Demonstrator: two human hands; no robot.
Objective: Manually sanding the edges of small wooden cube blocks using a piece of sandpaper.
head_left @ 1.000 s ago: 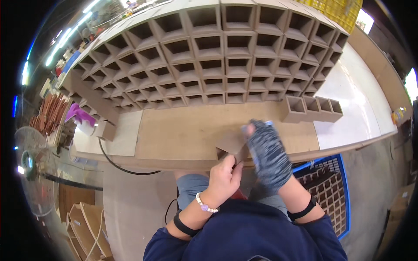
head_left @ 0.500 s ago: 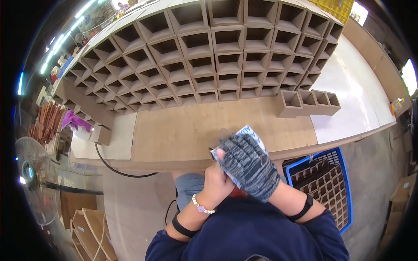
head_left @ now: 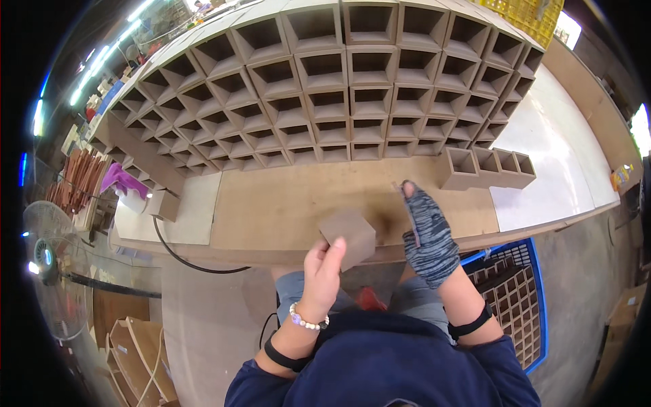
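My left hand (head_left: 322, 278) grips a small brown box (head_left: 354, 237) of fibreboard by its near left side, thumb on the face toward me. The box is tilted above the front edge of the wooden worktable (head_left: 271, 203). To its right, apart from it, my right hand (head_left: 432, 237) wears a grey knitted glove with the thumb tip bare. It holds a thin sheet of sandpaper (head_left: 414, 227), seen nearly edge-on along the palm. Dark dust lies on the tabletop between the two hands.
A tall stack of similar open boxes (head_left: 319, 102) lines the back of the table. A short row of boxes (head_left: 485, 169) stands at right, and a single box (head_left: 163, 205) at left by a purple cloth (head_left: 122, 178). A blue crate (head_left: 540, 298) holds more boxes below right; a fan (head_left: 51, 264) stands left.
My hands have moved apart. The right one, with the sandpaper, has lifted off up and to the right, turning edge-on. The box, covered before, now shows in my left hand.
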